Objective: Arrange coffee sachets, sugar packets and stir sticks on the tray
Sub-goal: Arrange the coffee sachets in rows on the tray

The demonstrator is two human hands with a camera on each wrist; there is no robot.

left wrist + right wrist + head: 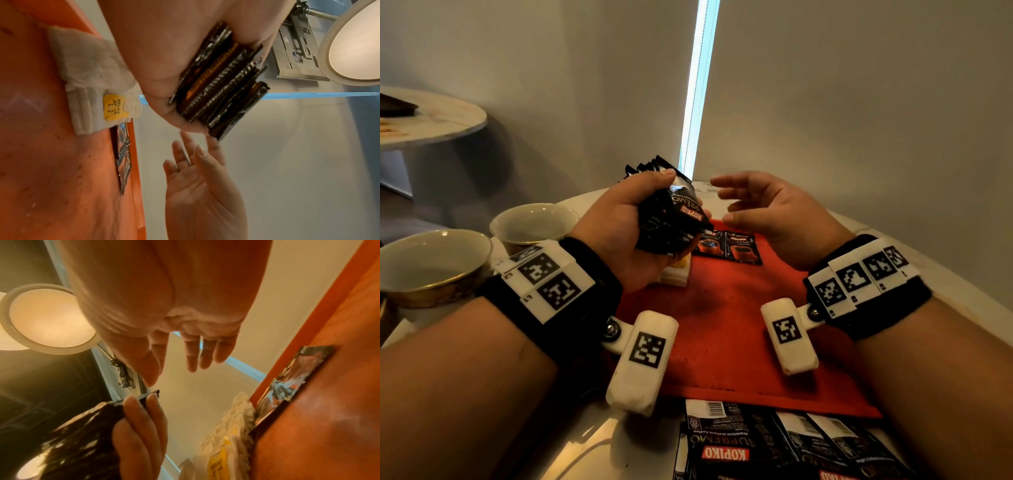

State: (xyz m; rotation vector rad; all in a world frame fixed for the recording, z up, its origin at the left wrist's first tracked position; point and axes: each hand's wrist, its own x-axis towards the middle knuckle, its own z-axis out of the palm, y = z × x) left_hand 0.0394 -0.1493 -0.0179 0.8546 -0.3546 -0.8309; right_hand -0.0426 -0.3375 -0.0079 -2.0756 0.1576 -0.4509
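Note:
My left hand [650, 219] grips a fanned stack of black Kopiko coffee sachets [671, 216] above the far left part of the red tray [715, 329]; the stack's crimped edges [222, 91] show in the left wrist view. Two coffee sachets [727, 247] lie side by side flat on the tray's far edge. A pile of white packets with a yellow label [92, 81] sits on the tray's far left, under my left hand. My right hand [753, 205] hovers beside the stack with straight, relaxed fingers [193, 356], holding nothing. No stir sticks are visible.
More Kopiko sachets [774, 442] lie on the white table in front of the tray's near edge. Two gold-rimmed bowls [431, 267] [534, 222] stand at the left. A round side table [431, 120] is at the far left, and a wall stands close behind.

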